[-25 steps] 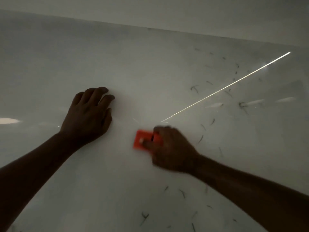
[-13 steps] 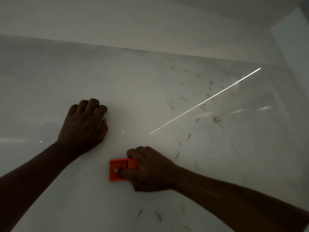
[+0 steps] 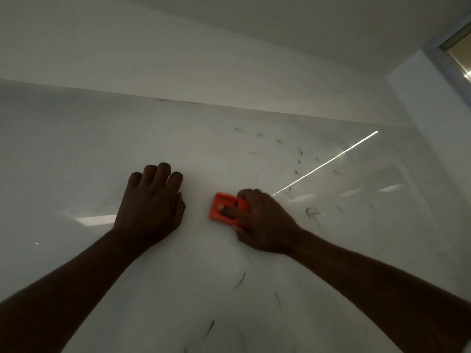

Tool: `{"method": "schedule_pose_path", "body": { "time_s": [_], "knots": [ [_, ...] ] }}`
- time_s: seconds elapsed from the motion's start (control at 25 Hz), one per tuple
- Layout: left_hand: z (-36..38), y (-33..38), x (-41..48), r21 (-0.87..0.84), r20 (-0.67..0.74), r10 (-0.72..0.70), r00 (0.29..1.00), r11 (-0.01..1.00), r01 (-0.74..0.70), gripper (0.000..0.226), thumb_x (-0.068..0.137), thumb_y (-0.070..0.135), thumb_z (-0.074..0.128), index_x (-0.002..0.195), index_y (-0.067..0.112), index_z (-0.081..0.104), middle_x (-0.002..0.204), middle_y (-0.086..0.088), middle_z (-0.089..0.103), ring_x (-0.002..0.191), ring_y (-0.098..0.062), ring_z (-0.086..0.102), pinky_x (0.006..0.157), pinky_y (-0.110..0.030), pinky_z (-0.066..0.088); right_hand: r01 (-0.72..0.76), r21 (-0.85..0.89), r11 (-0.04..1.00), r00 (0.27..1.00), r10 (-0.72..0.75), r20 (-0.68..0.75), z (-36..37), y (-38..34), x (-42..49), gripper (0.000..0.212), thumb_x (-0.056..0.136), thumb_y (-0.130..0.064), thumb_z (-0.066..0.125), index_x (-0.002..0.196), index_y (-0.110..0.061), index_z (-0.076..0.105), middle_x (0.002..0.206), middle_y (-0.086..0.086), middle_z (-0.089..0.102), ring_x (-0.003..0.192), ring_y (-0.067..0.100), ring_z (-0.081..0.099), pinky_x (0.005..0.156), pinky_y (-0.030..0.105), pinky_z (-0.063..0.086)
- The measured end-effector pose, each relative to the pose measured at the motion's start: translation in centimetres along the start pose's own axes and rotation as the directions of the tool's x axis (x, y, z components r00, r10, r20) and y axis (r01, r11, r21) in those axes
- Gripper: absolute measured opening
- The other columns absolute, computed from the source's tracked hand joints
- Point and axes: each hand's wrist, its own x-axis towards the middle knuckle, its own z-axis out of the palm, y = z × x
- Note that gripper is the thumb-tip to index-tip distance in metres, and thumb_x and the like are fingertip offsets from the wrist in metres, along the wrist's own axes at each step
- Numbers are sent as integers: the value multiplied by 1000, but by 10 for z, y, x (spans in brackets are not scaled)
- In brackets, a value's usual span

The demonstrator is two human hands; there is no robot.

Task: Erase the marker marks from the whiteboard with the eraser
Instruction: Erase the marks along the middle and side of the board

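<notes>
A large white whiteboard (image 3: pixel 76 154) fills the view in dim light. My right hand (image 3: pixel 265 222) grips an orange eraser (image 3: pixel 223 207) and presses it flat on the board near the middle. My left hand (image 3: pixel 153 205) rests on the board just left of the eraser, its fingers curled and holding nothing. Dark marker marks (image 3: pixel 312 212) lie scattered to the right of my right hand, more run up toward the board's top edge, and further short strokes (image 3: pixel 240 279) sit below my right arm.
The wall above the whiteboard (image 3: pixel 229 47) is plain white. A side wall (image 3: pixel 433 103) meets it at the right, with a window corner (image 3: pixel 460 47) at the top right. A bright thin streak of reflected light (image 3: pixel 328 160) crosses the board's right part.
My right hand has slid the eraser down and left, then back up and right beside my left hand. The view has tilted upward. My left hand stays planted on the board.
</notes>
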Motion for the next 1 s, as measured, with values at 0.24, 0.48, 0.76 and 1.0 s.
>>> {"method": "schedule_pose_path", "body": {
  "time_s": [0.24, 0.48, 0.76, 1.0],
  "knots": [
    [11, 9, 5, 22, -13, -6, 1000, 1000, 6, 43, 83, 30, 44, 110, 2, 62, 116, -19, 55, 98, -39, 53, 77, -48, 46, -965, 79, 249, 240, 964, -116, -3, 47, 64, 50, 93, -35, 53, 141, -22, 47, 129, 20, 47, 113, 39, 50, 95, 45, 45],
    [6, 10, 5, 13, -7, -5, 1000, 1000, 5, 54, 83, 35, 40, 116, 2, 67, 118, -19, 60, 102, -41, 57, 80, -49, 50, -88, 98, 991, 985, 101, -139, 9, 28, 120, 51, 90, -37, 62, 139, -26, 55, 113, 16, 54, 95, 33, 54, 78, 37, 47],
    [13, 13, 6, 36, -50, -21, 999, 999, 23, 51, 83, 34, 41, 115, 2, 66, 118, -19, 59, 103, -40, 57, 81, -49, 50, -913, 74, 402, 390, 911, -135, 2, 97, 129, 49, 97, -37, 48, 144, -22, 47, 136, 18, 45, 119, 36, 49, 97, 42, 44],
    [9, 7, 3, 55, -9, -5, 1000, 998, 6, 54, 86, 37, 40, 119, 4, 67, 121, -18, 59, 106, -39, 57, 84, -49, 51, -222, 107, 969, 950, 240, -202, 12, 15, 144, 52, 87, -37, 64, 138, -27, 58, 111, 19, 55, 93, 38, 57, 75, 40, 49]
  ]
}}
